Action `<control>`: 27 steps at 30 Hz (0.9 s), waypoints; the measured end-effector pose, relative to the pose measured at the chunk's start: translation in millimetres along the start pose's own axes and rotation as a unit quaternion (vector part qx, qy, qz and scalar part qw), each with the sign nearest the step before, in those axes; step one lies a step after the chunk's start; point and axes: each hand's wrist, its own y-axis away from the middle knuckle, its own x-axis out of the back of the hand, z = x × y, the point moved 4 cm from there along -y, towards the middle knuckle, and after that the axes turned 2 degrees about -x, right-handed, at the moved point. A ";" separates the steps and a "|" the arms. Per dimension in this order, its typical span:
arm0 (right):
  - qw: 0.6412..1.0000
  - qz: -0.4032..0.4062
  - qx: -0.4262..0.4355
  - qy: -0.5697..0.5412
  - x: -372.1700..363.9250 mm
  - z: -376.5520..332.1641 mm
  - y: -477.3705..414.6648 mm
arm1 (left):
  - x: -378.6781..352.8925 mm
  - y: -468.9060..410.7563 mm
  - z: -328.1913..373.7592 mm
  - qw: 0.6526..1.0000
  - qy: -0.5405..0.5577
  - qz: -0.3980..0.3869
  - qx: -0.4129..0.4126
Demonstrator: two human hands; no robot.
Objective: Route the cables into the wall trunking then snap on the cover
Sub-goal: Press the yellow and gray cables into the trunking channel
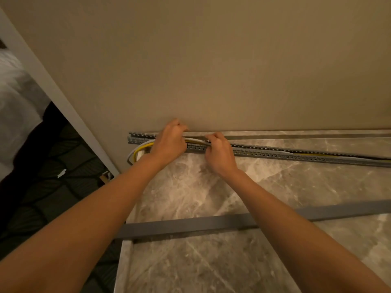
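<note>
The slotted trunking point(275, 154) runs along the wall foot from nine to three o'clock, both hands at its nine o'clock end, left hand point(169, 142) and right hand point(219, 154) pinching the cables point(143, 145) over the channel, the loose cover point(190, 226) lying at six o'clock.

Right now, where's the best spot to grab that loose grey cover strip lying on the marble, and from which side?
A judgement: take the grey cover strip near its exposed middle, from above, pinching across its narrow width. It lies flat and long on the marble floor, free of the trunking; both hands would keep it from sagging.
</note>
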 end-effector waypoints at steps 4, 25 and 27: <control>1.000 -0.002 0.012 -0.022 -9.9 -23.6 -2.1 | 23.2 6.8 -30.4 0.995 -0.032 0.057 0.071; 0.994 0.052 -0.081 -0.054 -64.4 -105.2 -9.5 | 31.6 15.7 -152.2 0.931 0.115 -0.344 0.028; 0.993 0.048 -0.091 -0.051 -63.6 -103.7 -11.4 | 37.8 12.7 -151.4 0.932 0.093 -0.350 -0.010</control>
